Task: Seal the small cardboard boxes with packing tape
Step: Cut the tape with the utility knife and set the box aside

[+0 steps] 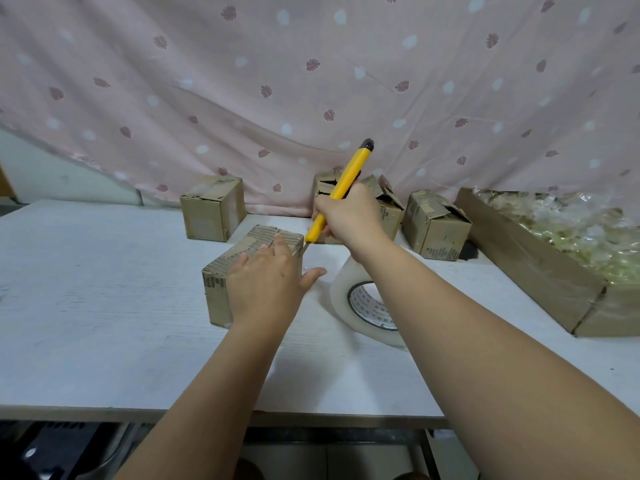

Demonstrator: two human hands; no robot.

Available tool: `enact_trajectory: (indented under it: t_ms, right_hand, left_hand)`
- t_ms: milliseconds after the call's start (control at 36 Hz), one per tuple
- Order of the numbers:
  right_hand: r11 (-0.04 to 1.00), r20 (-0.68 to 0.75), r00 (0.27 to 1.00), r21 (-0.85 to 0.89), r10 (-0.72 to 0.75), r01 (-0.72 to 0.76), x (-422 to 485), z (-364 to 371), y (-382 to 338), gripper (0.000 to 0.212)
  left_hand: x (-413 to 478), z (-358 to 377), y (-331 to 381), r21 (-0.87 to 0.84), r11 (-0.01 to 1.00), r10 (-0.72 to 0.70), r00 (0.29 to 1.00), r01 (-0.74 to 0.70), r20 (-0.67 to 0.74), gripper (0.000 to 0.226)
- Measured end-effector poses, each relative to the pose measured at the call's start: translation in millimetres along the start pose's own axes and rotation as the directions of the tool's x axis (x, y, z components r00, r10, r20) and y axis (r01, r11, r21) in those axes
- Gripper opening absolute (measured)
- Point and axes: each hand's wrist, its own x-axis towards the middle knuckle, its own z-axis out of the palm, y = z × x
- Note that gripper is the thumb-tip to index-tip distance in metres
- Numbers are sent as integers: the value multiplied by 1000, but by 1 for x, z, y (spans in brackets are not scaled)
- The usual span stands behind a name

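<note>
- My left hand [266,282], fingers straight and spread, presses flat on a small cardboard box [216,301] at the middle of the worktop [104,306].
- My right hand [349,216] grips a yellow utility knife [346,181], its tip at the box's far right top corner.
- The packing tape roll [341,297] stands on edge just right of the box, under my right forearm.
- A closed box [211,211] and an open-flapped box [434,226] sit along the worktop's back edge.
</note>
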Motion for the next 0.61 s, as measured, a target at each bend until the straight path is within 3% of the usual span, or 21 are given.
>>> enact_trajectory:
  t_ms: [83, 194, 306, 444, 528, 611]
  right_hand:
    - [996, -122, 992, 86, -15, 25, -2, -4, -2, 15]
    - [985, -208, 968, 72, -139, 157, -6, -6, -5, 25]
    - [956, -77, 953, -39, -293, 291, -13, -21, -12, 8]
    - [889, 145, 939, -303, -312, 343, -21, -47, -8, 19]
    - [751, 327, 922, -549, -209, 365, -25, -53, 5, 23]
    - [558, 397, 914, -741, -86, 375, -29, -53, 17, 33]
  left_hand:
    - [0, -1, 0, 11, 1000, 8, 1000, -8, 5, 87]
    - [-3, -3, 0, 19, 999, 31, 999, -30, -22, 79]
    - [-5, -5, -1, 32, 997, 76, 996, -75, -49, 74]
    - [-5, -2, -5, 51, 990, 131, 991, -129, -33, 68]
    - [-5, -3, -6, 54, 983, 173, 985, -173, 7, 70]
    - [-6, -6, -9, 41, 980, 194, 980, -196, 46, 68]
